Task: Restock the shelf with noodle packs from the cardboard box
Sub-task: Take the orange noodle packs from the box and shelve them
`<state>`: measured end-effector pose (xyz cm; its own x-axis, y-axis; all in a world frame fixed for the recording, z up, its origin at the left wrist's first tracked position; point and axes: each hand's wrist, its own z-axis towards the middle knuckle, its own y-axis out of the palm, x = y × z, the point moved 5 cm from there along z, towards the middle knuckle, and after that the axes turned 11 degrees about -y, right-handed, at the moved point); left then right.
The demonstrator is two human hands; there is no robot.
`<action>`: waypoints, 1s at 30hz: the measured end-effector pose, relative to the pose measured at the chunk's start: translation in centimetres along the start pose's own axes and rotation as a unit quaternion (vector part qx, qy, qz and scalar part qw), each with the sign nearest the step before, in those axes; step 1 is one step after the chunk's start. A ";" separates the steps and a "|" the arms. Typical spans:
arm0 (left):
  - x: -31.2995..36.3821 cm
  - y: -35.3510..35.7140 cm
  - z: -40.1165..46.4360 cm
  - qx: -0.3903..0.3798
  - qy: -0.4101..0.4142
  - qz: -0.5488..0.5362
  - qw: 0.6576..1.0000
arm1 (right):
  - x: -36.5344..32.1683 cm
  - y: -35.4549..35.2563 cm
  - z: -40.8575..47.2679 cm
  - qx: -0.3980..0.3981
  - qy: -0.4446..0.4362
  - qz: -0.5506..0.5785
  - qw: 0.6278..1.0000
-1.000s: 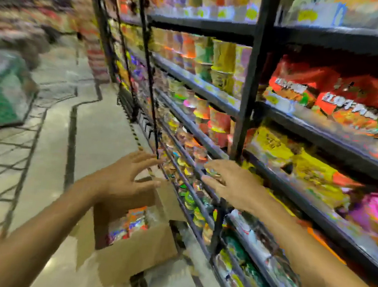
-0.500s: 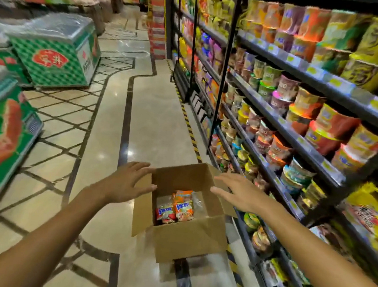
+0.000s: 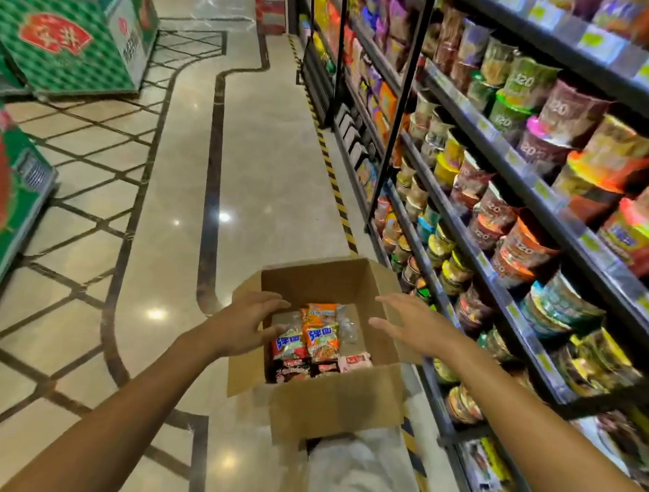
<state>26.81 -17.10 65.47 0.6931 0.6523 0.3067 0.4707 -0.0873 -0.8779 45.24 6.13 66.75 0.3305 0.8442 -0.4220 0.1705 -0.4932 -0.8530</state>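
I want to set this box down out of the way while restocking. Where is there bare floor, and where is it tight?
Bare floor runs left of the cardboard box, between the green freezers and the striped tape along the shelf. It is crowded to the right: the box sits close to the shelf base, tiers packed with noodle cups.

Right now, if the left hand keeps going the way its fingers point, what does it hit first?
Most likely the noodle packs in the box. The left hand is open over the box's left edge, fingers aimed right and slightly down at the orange packs. Depth is unclear, so it could pass just above them.
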 end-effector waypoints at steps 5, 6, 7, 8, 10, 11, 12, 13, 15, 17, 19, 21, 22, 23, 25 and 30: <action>-0.5 -1.3 8.3 -0.028 -0.046 -0.007 0.999 | 5.7 -1.4 9.0 -0.028 -0.012 0.037 0.999; -0.6 -1.5 10.1 -0.034 -0.055 -0.008 0.998 | 6.8 -1.8 10.4 -0.038 -0.006 0.052 0.998; -0.6 -1.7 12.0 -0.041 -0.064 -0.002 0.997 | 7.9 -2.1 11.8 -0.046 0.001 0.071 0.996; -0.5 -1.8 13.9 -0.043 -0.069 0.008 0.997 | 9.0 -2.3 13.4 -0.046 0.003 0.090 0.995; -0.5 -1.6 17.8 -0.040 -0.079 0.017 0.996 | 12.0 -1.9 16.6 -0.041 0.011 0.115 0.992; -0.4 -1.4 19.6 -0.040 -0.082 0.016 0.996 | 13.2 -1.7 18.0 -0.044 0.018 0.121 0.991; -0.1 -1.1 21.3 -0.041 -0.083 0.013 0.996 | 14.3 -1.4 19.3 -0.051 0.026 0.122 0.991; 0.2 -0.6 22.8 -0.045 -0.086 0.008 0.995 | 15.3 -0.8 20.5 -0.056 0.030 0.125 0.990; 0.7 0.6 25.8 -0.057 -0.088 -0.003 0.994 | 16.9 0.1 22.9 -0.057 0.028 0.115 0.991; 0.7 2.3 28.8 -0.074 -0.082 -0.002 0.994 | 18.4 1.1 25.1 -0.062 0.029 0.112 0.991; -0.2 4.8 31.7 -0.100 -0.090 -0.004 0.991 | 19.7 2.8 26.9 -0.073 0.028 0.129 0.989; -1.7 7.6 34.6 -0.128 -0.109 -0.014 0.986 | 21.1 4.5 28.8 -0.069 0.041 0.142 0.987; -2.5 9.4 36.2 -0.142 -0.113 -0.020 0.983 | 21.9 5.4 29.9 -0.049 0.048 0.149 0.986; -3.4 11.3 37.7 -0.158 -0.117 -0.027 0.980 | 23.0 6.9 30.9 -0.029 0.061 0.161 0.985; -5.4 15.5 40.9 -0.183 -0.130 -0.040 0.974 | 25.4 10.8 33.0 -0.035 0.092 0.161 0.982; -11.4 29.2 48.1 -0.194 -0.139 -0.068 0.969 | 31.8 25.2 38.8 -0.031 0.118 0.195 0.973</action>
<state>6.46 9.12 18.68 0.4628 0.8501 0.2513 0.7543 -0.2288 -0.6154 24.05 28.71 19.88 0.5832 0.5222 -0.6222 0.0421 -0.7844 -0.6188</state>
